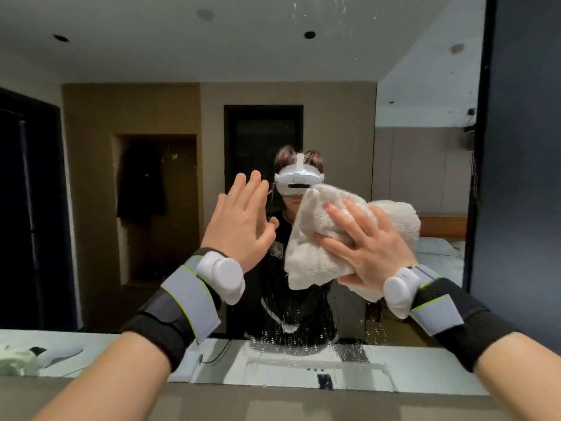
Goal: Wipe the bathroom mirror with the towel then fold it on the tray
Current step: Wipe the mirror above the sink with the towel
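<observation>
Currently both arms are raised toward the mirror (394, 71), which fills most of the view w/ a dark frame down its right edge. Right hand (368, 246) is spread flat over a bunched white towel (315, 253), fingers splayed and pressing the cloth against the glass at approx. face height of the reflected person; thumb sits under the lower edge of the bundle. Towel is crumpled, not folded, w/ a loose corner hanging down below the hand. Left hand (243, 220) is empty: palm open and facing the glass, fingers straight and close together, thumb out to the side. Cannot tell whether it touches the glass or stops just short. Left hand sits just beside the towel, apart from it. Each wrist carries a white tracker pod on a grey strap w/ yellow-green edging over a black band: left wrist tracker (221, 276), right wrist tracker (397, 294). Water droplets (282, 337) and streaks cover the lower centre of the glass, below the towel; more specks show near the top right. Reflected person wears a white headset (296, 183) and dark top. A white countertop (127, 344) shows in reflection along the bottom edge. Tray not identifiable in view.
</observation>
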